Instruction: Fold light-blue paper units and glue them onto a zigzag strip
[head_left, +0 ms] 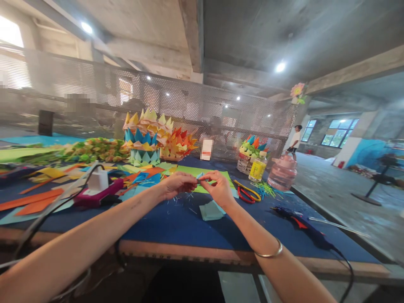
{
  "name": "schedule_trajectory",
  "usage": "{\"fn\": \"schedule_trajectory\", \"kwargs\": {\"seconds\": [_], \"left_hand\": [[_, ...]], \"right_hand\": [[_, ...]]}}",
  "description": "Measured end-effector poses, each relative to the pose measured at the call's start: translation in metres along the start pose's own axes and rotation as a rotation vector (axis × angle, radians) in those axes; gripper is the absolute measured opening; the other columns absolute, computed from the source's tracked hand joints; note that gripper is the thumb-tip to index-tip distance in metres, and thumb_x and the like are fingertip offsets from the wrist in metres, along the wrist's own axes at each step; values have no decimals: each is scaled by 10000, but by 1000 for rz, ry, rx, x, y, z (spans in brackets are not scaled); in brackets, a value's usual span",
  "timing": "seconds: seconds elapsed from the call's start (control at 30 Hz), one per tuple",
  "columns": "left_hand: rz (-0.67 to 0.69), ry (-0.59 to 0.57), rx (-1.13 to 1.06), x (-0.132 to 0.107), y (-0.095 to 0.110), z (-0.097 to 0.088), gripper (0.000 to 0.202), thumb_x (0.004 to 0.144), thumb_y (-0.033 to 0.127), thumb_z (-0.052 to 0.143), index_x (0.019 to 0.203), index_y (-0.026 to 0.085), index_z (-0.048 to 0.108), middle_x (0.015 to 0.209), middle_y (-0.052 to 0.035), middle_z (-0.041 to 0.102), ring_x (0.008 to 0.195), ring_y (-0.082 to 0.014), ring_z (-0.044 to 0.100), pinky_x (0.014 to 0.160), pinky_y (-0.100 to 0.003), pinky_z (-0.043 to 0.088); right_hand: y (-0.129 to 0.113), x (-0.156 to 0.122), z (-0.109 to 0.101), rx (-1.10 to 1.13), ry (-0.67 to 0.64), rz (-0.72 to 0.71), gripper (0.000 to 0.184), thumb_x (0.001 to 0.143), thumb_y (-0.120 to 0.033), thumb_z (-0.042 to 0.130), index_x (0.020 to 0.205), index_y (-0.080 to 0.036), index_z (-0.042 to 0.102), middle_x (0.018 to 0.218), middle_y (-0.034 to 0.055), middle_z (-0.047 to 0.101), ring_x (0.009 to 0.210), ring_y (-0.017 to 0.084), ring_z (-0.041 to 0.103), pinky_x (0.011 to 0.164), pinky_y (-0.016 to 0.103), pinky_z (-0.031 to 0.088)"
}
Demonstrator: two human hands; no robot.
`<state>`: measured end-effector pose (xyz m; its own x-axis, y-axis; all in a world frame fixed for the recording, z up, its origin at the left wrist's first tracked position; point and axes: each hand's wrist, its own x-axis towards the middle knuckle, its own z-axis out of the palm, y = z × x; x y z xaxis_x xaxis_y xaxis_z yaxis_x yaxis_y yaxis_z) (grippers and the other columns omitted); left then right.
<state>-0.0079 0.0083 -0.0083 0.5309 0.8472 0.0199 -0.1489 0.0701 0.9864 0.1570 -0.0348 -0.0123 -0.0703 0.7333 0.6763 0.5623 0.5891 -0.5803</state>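
Note:
Above the blue-covered table, my left hand and my right hand meet fingertip to fingertip. Both pinch a small light-blue piece of paper, mostly hidden by the fingers. Under my right hand lies a small stack of pale-blue paper. Behind the hands is a lime-green sheet, lying flat. Red-and-yellow-handled scissors rest just right of my right hand.
A glue gun lies at the right, its cord running off the front edge. Also there are a pink water jug and a yellow-labelled bottle. Folded-paper crowns, paper strips and a magenta power strip occupy the left.

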Motion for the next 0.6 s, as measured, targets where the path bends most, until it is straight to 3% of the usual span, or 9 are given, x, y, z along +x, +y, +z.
{"fn": "schedule_trajectory", "kwargs": {"seconds": [0.23,0.6], "left_hand": [[-13,24,-46,2,-2,-3,63,626,145,699,613,95,664,525,-8,612,500,-77,546,530,-188,435],[-2,16,-92,1,-2,-2,94,617,174,733,616,109,665,564,-17,614,527,-89,544,519,-200,426]], "right_hand": [[-3,-1,-2,-29,-33,-31,143,750,-171,600,796,-213,729,879,35,557,574,85,479,475,214,383],[0,-2,-2,-58,-63,-87,198,732,-133,582,809,-237,731,925,44,552,806,163,547,650,281,446]]}}
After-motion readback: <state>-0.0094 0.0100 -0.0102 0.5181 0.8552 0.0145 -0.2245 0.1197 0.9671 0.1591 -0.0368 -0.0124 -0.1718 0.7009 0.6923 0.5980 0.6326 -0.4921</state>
